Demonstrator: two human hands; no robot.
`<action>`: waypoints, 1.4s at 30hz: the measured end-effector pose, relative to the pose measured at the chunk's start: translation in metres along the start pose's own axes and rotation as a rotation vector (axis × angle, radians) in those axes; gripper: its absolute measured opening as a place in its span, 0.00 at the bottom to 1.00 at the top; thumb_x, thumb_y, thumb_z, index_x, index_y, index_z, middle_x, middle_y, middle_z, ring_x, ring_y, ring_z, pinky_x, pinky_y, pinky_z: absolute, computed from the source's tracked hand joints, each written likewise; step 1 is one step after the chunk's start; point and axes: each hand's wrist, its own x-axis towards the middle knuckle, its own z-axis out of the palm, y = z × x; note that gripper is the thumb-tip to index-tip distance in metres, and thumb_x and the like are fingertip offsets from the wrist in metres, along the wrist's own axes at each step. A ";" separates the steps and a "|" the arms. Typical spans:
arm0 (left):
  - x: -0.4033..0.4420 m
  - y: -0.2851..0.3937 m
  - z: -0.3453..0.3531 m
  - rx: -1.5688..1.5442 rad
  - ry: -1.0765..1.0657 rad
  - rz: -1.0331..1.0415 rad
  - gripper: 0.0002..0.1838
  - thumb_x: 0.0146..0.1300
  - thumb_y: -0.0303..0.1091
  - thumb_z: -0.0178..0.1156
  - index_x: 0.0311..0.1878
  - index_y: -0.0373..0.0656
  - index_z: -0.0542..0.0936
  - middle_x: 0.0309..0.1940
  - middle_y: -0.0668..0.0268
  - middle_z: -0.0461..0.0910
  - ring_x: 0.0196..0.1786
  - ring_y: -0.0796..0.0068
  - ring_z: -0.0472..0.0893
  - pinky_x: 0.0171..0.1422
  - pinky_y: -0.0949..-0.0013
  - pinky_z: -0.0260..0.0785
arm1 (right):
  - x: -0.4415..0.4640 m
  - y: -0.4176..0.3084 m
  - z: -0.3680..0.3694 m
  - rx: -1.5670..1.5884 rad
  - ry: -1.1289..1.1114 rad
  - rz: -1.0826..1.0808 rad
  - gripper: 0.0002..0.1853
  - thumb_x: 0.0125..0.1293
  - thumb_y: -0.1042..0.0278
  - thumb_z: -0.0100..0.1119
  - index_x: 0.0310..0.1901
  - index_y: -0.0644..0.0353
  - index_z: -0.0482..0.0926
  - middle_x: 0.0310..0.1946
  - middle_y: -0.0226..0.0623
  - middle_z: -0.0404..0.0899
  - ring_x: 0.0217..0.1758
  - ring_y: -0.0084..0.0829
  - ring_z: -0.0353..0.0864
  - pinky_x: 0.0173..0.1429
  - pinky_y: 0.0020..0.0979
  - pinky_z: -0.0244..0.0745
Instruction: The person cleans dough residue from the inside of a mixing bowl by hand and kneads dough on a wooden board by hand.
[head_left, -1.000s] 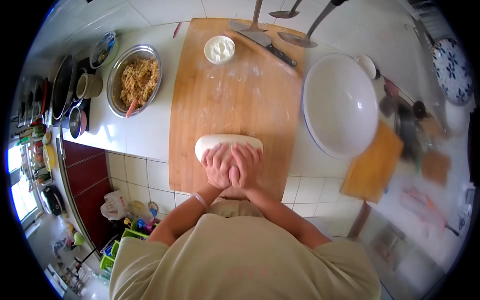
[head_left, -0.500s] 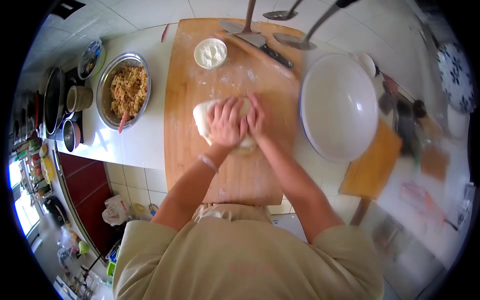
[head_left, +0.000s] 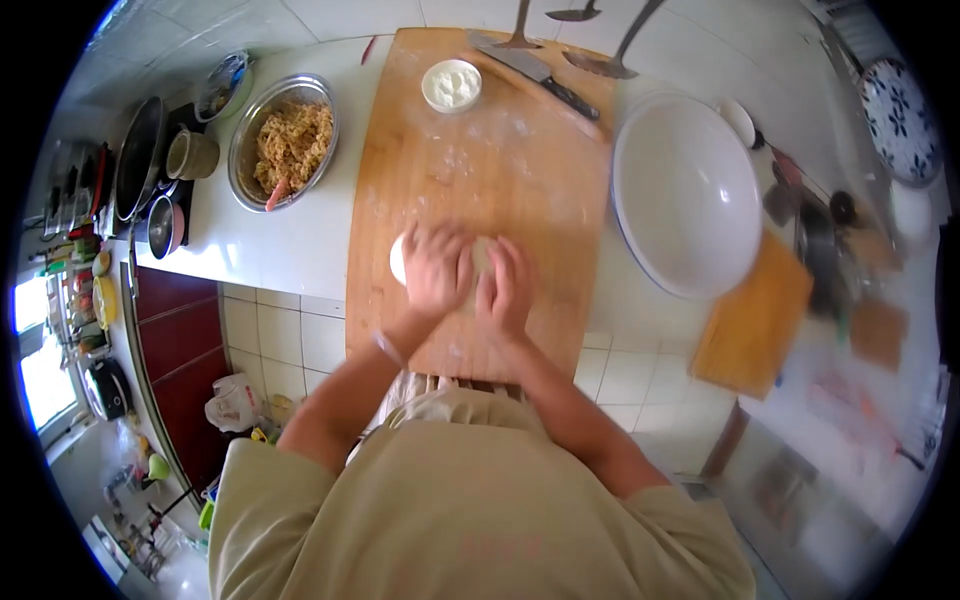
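White dough [head_left: 398, 260] lies on the large wooden board [head_left: 420, 160], mostly covered by both hands. My left hand [head_left: 438, 268] is curled over its left part, with a light band at the wrist. Beside it, my right hand [head_left: 506, 284] wraps the right part, its fingers bent. A little of the dough shows left of my left hand and between the two hands. Farther up the board are a small bowl of white flour [head_left: 451, 87], a knife [head_left: 540, 76] and a rolling pin [head_left: 500, 74].
A metal bowl of filling [head_left: 293, 145] stands left of the board. To the right are a big white basin [head_left: 686, 195] and a smaller wooden board [head_left: 752, 325]. Ladles [head_left: 600, 66] hang at the top. Pans [head_left: 140, 160] sit at the far left.
Both hands first moved away from my body with the dough, then came partway back toward it. More of the dough is now hidden under them. The camera view has shifted slightly.
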 end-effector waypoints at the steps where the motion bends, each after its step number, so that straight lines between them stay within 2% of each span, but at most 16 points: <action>1: -0.021 0.004 0.001 -0.035 0.077 -0.003 0.20 0.67 0.43 0.48 0.57 0.48 0.81 0.57 0.60 0.80 0.64 0.58 0.76 0.74 0.47 0.51 | -0.016 0.002 -0.002 -0.007 -0.040 -0.045 0.19 0.67 0.63 0.53 0.58 0.58 0.75 0.63 0.51 0.71 0.66 0.55 0.68 0.70 0.55 0.58; 4: -0.060 0.009 0.016 0.028 0.231 0.030 0.26 0.68 0.49 0.40 0.59 0.48 0.79 0.58 0.56 0.78 0.63 0.55 0.75 0.74 0.48 0.49 | -0.048 0.011 -0.002 0.013 -0.029 -0.182 0.22 0.72 0.57 0.45 0.60 0.59 0.75 0.64 0.53 0.70 0.67 0.57 0.67 0.71 0.59 0.56; 8: -0.022 -0.001 0.027 0.044 0.218 0.018 0.28 0.68 0.51 0.38 0.58 0.44 0.79 0.59 0.55 0.78 0.63 0.54 0.75 0.73 0.49 0.50 | -0.011 0.033 0.014 0.061 -0.034 -0.110 0.24 0.72 0.54 0.43 0.60 0.58 0.75 0.64 0.52 0.70 0.68 0.56 0.67 0.70 0.58 0.56; 12: 0.035 -0.015 0.032 -0.044 0.199 0.026 0.28 0.64 0.51 0.43 0.56 0.43 0.79 0.58 0.53 0.78 0.61 0.53 0.76 0.68 0.50 0.55 | 0.048 0.055 0.023 0.108 -0.052 -0.117 0.22 0.70 0.58 0.45 0.60 0.59 0.75 0.62 0.53 0.72 0.65 0.54 0.71 0.69 0.57 0.58; 17: 0.123 -0.015 0.043 -0.076 0.179 -0.065 0.15 0.60 0.44 0.56 0.45 0.48 0.82 0.44 0.64 0.82 0.51 0.62 0.78 0.62 0.53 0.59 | 0.129 0.112 0.049 0.031 -0.023 -0.147 0.17 0.66 0.65 0.51 0.53 0.60 0.80 0.54 0.49 0.79 0.59 0.52 0.76 0.67 0.51 0.64; 20: 0.188 -0.024 0.057 -0.191 0.211 -0.215 0.13 0.62 0.45 0.57 0.38 0.47 0.82 0.39 0.61 0.83 0.47 0.59 0.80 0.60 0.54 0.61 | 0.193 0.141 0.079 0.099 0.048 0.026 0.14 0.67 0.62 0.54 0.45 0.61 0.83 0.46 0.50 0.82 0.52 0.51 0.80 0.59 0.46 0.72; 22: 0.206 -0.031 0.067 -0.194 0.219 -0.271 0.16 0.65 0.47 0.54 0.40 0.46 0.83 0.39 0.59 0.84 0.47 0.57 0.80 0.61 0.54 0.62 | 0.212 0.132 0.073 -0.136 -0.158 0.259 0.13 0.68 0.59 0.56 0.39 0.61 0.82 0.34 0.48 0.83 0.40 0.50 0.82 0.47 0.46 0.76; 24: 0.206 -0.028 0.056 -0.189 0.222 -0.336 0.19 0.68 0.49 0.51 0.41 0.45 0.84 0.40 0.57 0.84 0.48 0.55 0.81 0.62 0.53 0.63 | 0.204 0.119 0.071 -0.122 -0.140 0.219 0.13 0.68 0.59 0.56 0.36 0.61 0.81 0.29 0.47 0.82 0.35 0.51 0.81 0.43 0.48 0.75; 26: 0.189 -0.023 0.028 -0.098 -0.256 -0.543 0.25 0.72 0.52 0.43 0.45 0.46 0.85 0.42 0.56 0.85 0.50 0.54 0.81 0.64 0.51 0.63 | 0.182 0.097 0.054 -0.095 -0.148 0.202 0.14 0.69 0.58 0.56 0.33 0.62 0.80 0.24 0.45 0.80 0.30 0.51 0.80 0.39 0.51 0.74; 27: 0.184 -0.024 0.006 -0.239 -0.429 -0.594 0.28 0.73 0.54 0.38 0.49 0.49 0.86 0.47 0.55 0.84 0.56 0.53 0.79 0.69 0.49 0.60 | 0.169 0.082 0.040 0.073 -0.200 0.216 0.16 0.70 0.58 0.55 0.31 0.62 0.79 0.24 0.45 0.80 0.29 0.51 0.79 0.38 0.51 0.74; 28: 0.172 -0.024 -0.001 -0.233 -0.420 -0.599 0.28 0.73 0.54 0.38 0.49 0.49 0.86 0.47 0.55 0.84 0.56 0.53 0.79 0.69 0.49 0.60 | 0.161 0.064 0.024 0.243 -0.254 0.226 0.18 0.70 0.57 0.55 0.29 0.63 0.77 0.23 0.45 0.79 0.28 0.52 0.79 0.38 0.51 0.73; 30: 0.127 -0.018 0.000 0.026 -0.291 -0.398 0.25 0.71 0.54 0.42 0.49 0.51 0.86 0.54 0.56 0.83 0.62 0.54 0.76 0.70 0.48 0.58 | 0.132 0.030 0.006 0.112 -0.402 0.319 0.15 0.69 0.57 0.55 0.32 0.60 0.77 0.30 0.44 0.82 0.35 0.48 0.81 0.43 0.50 0.73; 32: 0.075 -0.007 -0.008 -0.005 -0.266 -0.294 0.23 0.69 0.52 0.45 0.51 0.50 0.85 0.58 0.57 0.80 0.66 0.56 0.73 0.73 0.46 0.55 | 0.093 -0.001 0.013 -0.082 -0.236 0.171 0.10 0.68 0.60 0.55 0.41 0.56 0.79 0.42 0.42 0.82 0.45 0.45 0.80 0.52 0.48 0.71; 34: 0.017 -0.009 0.000 0.063 -0.041 -0.137 0.23 0.68 0.48 0.45 0.54 0.49 0.83 0.59 0.57 0.79 0.66 0.57 0.73 0.75 0.45 0.50 | 0.040 0.000 0.011 -0.143 -0.185 0.029 0.16 0.67 0.60 0.55 0.54 0.53 0.78 0.56 0.43 0.78 0.59 0.47 0.76 0.61 0.48 0.67; 36: -0.027 -0.001 -0.003 0.034 0.114 -0.031 0.25 0.69 0.49 0.42 0.58 0.49 0.81 0.62 0.58 0.77 0.68 0.57 0.71 0.78 0.45 0.44 | 0.003 -0.008 -0.003 -0.199 -0.188 -0.130 0.22 0.69 0.57 0.51 0.61 0.55 0.76 0.62 0.48 0.74 0.66 0.50 0.71 0.67 0.50 0.64; 42: -0.045 -0.013 0.032 0.048 0.230 -0.027 0.29 0.70 0.54 0.38 0.62 0.51 0.79 0.64 0.58 0.75 0.70 0.57 0.69 0.79 0.47 0.38 | -0.004 0.011 0.007 -0.134 -0.147 -0.190 0.25 0.71 0.52 0.43 0.62 0.54 0.76 0.64 0.51 0.73 0.66 0.50 0.72 0.69 0.51 0.61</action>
